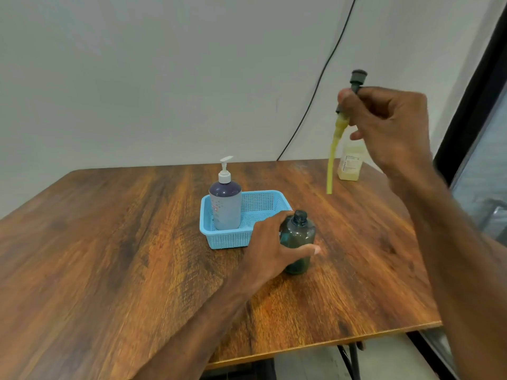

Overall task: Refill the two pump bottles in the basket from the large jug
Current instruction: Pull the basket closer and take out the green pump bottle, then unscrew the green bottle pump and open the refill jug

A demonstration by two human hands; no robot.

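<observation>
Wood-grain brown table [109, 242] carries a pale blue mesh basket [227, 239] near its middle, and in the basket's left end stands a purple bottle [226, 207], upright, with its white pump [225, 171] screwed on. Just beside the basket's right front corner, outside it and standing on the tabletop, is a dark green bottle [297, 237] with an open, bare neck. The left hand [270, 248] grips this bottle from the left: the thumb lies across its front and the other fingers wrap round the back, where they are mostly hidden. The right hand [389, 127] is raised well above the table, over its far right part, and holds the dark pump head [358, 78] that belongs to the green bottle. Its fingers are curled round the pump's collar, pinching it against the thumb, with one lower finger sticking out a little. From the collar the dip tube [332, 163] hangs down, slightly tilted, coated in yellow-green liquid, its tip in the air and clear of the tabletop. Behind the tube, near the table's far right edge, stands the jug [349, 163], pale yellowish with a label, its top hidden by the right hand. A plain grey wall [164, 78] rises behind the table.
</observation>
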